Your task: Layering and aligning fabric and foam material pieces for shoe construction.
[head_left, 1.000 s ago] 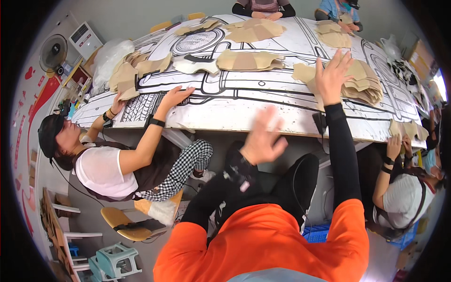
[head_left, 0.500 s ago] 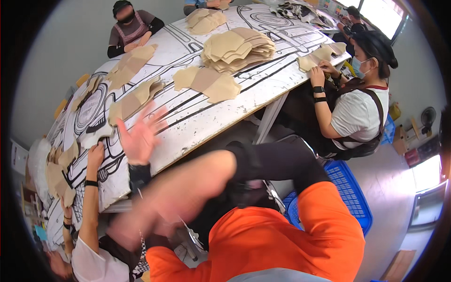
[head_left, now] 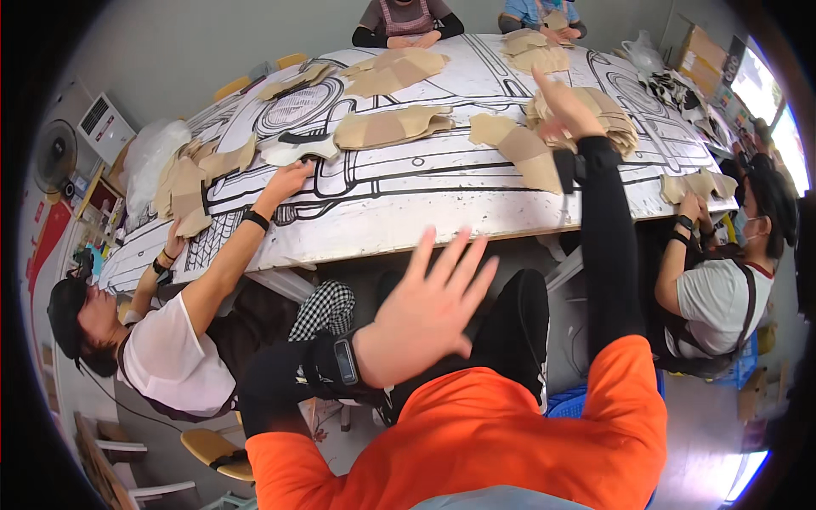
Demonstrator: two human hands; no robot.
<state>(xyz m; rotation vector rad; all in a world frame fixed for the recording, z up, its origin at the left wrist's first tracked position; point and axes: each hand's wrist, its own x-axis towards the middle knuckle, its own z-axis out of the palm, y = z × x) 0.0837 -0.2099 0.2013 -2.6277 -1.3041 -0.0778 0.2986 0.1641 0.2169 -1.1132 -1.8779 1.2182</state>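
A big white table (head_left: 357,234) with thick black lines drawn on it fills the middle. The person in the orange shirt (head_left: 493,433) sits at its near side, with the knees (head_left: 520,319) by the table's edge. A person in a white top (head_left: 178,348) sits on the left, and a person in a mask (head_left: 714,297) sits on the right. Two more people are across the table, one in a pink apron (head_left: 410,12) and one in blue (head_left: 531,10). A blue basket (head_left: 565,404) is down low, beside the orange shirt. A fat pile of tan pieces (head_left: 614,115) lies on the table, toward the right, just behind the right hand. A long tan bundle (head_left: 387,127) lies more to the left. Between these two is a flat tan piece (head_left: 525,153) with a darker middle. The left hand (head_left: 421,314) is held up over the lap, fingers spread wide, with nothing in it. The right hand (head_left: 574,110) is up over the table with its fingers straight, and it is not gripping anything. It is hard to tell if it touches the pile. Smallest is a dark watch (head_left: 344,361) on the left wrist.
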